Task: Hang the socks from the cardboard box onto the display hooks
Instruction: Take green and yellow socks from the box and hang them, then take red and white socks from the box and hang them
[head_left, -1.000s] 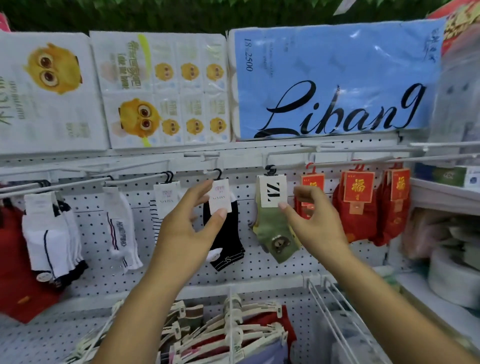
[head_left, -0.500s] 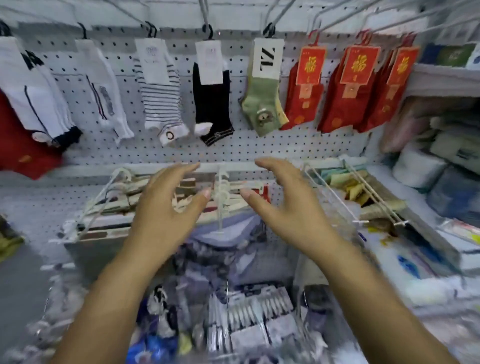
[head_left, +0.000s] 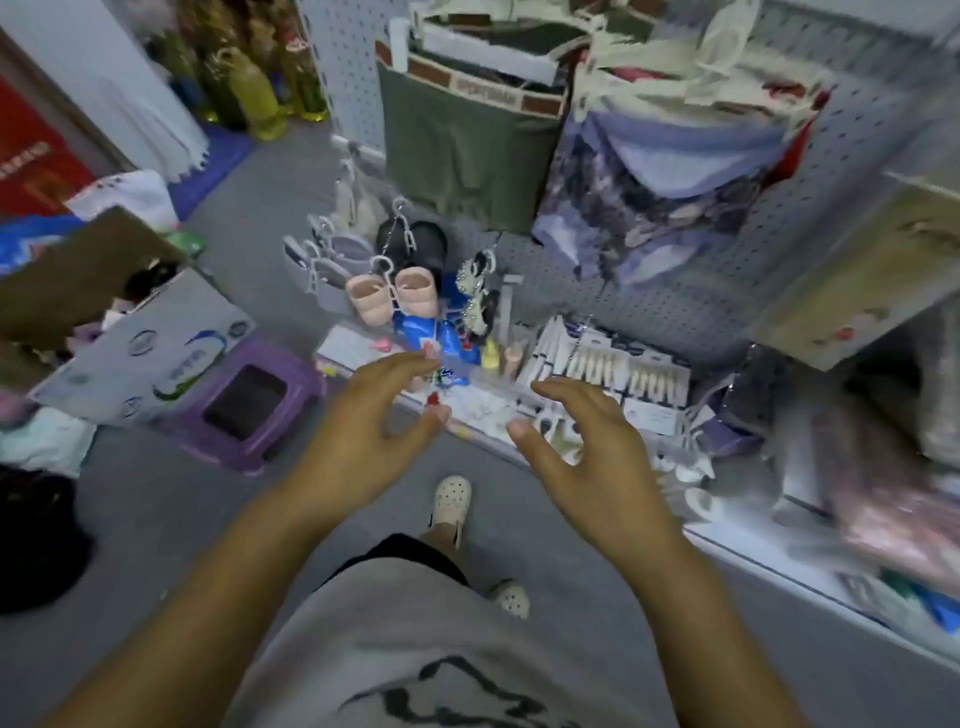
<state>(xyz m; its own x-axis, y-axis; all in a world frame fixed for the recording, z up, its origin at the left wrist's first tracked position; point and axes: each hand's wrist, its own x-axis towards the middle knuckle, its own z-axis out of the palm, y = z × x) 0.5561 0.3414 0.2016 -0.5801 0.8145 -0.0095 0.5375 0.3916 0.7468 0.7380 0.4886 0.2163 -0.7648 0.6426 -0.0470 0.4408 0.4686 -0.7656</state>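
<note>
Fingers (head_left: 410, 365) of left hand (head_left: 363, 447) and right hand (head_left: 597, 452) loosely curled, holding nothing, above the floor. Cardboard box (head_left: 145, 358), flap open, stands well left, beside a purple stool (head_left: 244, 405).

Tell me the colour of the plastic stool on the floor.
The stool is purple; the head view shows it.
</note>
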